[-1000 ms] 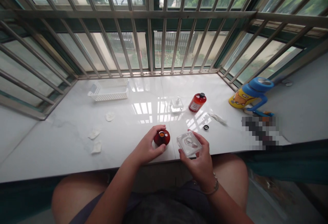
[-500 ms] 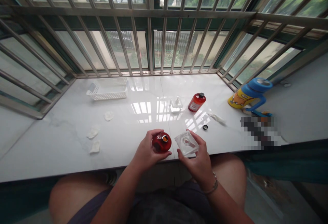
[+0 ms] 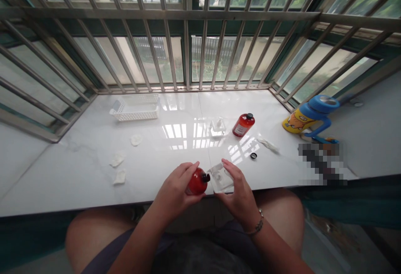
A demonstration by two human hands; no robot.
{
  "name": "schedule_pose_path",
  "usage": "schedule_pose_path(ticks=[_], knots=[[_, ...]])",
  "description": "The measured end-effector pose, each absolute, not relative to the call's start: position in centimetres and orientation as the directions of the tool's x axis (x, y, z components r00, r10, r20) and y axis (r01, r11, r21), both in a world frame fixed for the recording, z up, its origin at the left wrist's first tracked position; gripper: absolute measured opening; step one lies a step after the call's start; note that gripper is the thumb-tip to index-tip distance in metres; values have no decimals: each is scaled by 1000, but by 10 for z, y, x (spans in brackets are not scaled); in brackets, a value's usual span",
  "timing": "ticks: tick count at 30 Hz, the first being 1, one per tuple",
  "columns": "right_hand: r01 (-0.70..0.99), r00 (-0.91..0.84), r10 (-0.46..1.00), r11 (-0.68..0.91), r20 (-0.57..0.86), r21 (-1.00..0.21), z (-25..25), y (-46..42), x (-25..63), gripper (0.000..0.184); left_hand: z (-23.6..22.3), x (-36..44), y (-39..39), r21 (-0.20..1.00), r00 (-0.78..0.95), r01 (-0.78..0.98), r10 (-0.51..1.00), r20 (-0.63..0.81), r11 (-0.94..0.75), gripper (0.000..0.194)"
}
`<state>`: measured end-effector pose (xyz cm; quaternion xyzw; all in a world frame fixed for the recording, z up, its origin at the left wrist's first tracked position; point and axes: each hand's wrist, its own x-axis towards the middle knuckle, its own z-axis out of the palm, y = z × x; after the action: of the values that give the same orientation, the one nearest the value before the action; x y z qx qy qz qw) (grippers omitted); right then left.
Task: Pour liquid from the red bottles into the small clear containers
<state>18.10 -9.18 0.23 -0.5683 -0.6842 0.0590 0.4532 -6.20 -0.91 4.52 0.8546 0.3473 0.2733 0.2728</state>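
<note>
My left hand [image 3: 177, 184] is closed round a red bottle [image 3: 197, 182], which is tilted so its uncapped dark neck points right. Between the fingers and thumb of my right hand [image 3: 236, 188] is a clear square glass bottle [image 3: 220, 178]. The red bottle's mouth is right beside the glass bottle's left edge; I cannot tell whether they touch. A small black cap [image 3: 253, 156] lies on the white counter [image 3: 156, 161] beyond my right hand. Farther back, a second red bottle [image 3: 243, 125] with a black cap stands beside a clear glass piece [image 3: 217, 127].
A white plastic basket [image 3: 136, 109] sits by the window bars at the back left. Several white cotton pads [image 3: 119, 177] lie on the left. At right are a thin plastic packet [image 3: 267, 143] and a yellow and blue flask [image 3: 308, 115]. The counter's front edge runs under my hands.
The red bottle has tipped from nearly upright toward the right. The clear glass bottle has turned in my right hand and come closer to the red bottle's neck.
</note>
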Motion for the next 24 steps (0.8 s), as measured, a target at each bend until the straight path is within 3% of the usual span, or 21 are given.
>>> schedule_pose_path(ticks=[11,24], knots=[[749,-62,829,407,556,-523,8,-86,188,83,34,-60,-8,663,624,436,735,264,-608,99],[759,-206,842,459,498,-462,14,-81,199,88,33,-61,-6,682,618,435,746,249,-588,87]])
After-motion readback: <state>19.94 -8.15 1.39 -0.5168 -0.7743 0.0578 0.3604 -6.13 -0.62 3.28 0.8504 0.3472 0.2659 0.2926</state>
